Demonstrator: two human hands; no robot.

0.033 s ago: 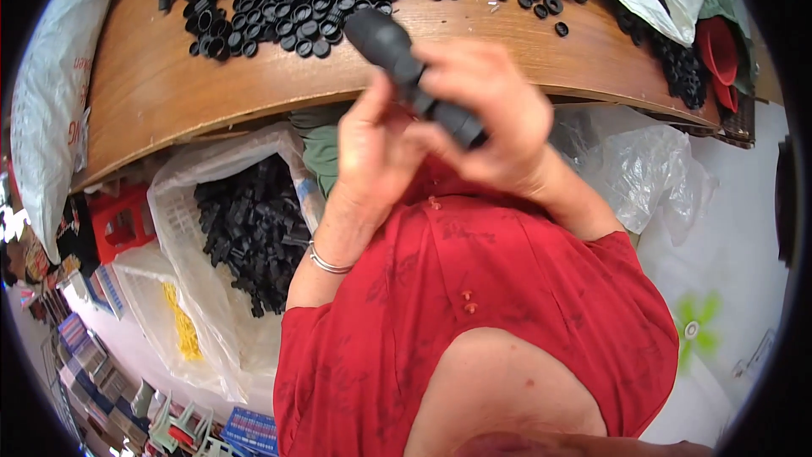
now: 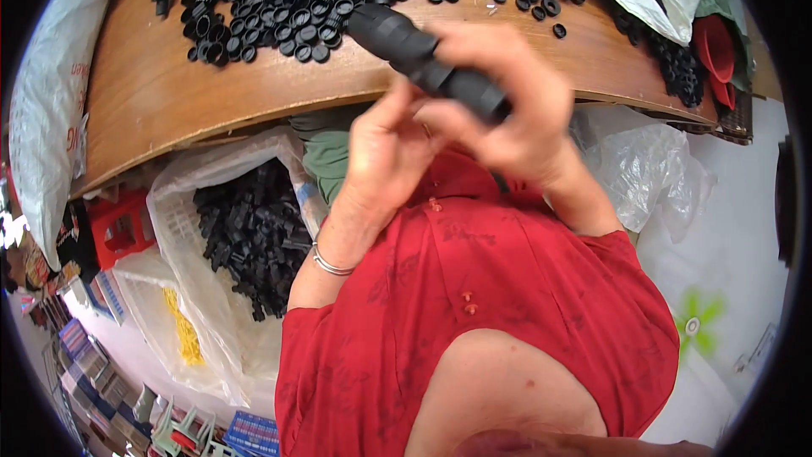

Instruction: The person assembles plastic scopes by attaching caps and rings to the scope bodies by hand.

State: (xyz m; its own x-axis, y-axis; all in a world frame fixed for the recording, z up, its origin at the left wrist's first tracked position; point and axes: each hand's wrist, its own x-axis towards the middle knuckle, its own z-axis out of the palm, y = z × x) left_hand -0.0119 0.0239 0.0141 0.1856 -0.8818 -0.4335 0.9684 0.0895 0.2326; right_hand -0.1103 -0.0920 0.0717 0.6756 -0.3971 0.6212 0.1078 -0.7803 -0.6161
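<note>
A black scope-like tube (image 2: 420, 57), ribbed and thicker at its far end, slants through the air over the table's near edge. My right hand (image 2: 529, 106) is closed around its nearer half, fingers over the top and thumb below; motion blurs it. Close under the tube's middle is my left hand (image 2: 381, 152), thumb raised against or just beside the tube. Its other fingers are curled in toward my right hand and partly hidden, so what they grip cannot be made out.
Many black round caps (image 2: 300, 21) cover the back of the wooden table (image 2: 152, 89). Below on the left, a plastic-lined crate (image 2: 161, 195) holds black parts (image 2: 254, 237). Yellow pieces (image 2: 182, 330) lie in another bag. Clear plastic bags (image 2: 651, 169) hang at right, near red funnel-like items (image 2: 717, 55).
Both hands and the tube have shifted slightly to the right and a little upward. The tube has turned, showing more of its ribbed far end.
</note>
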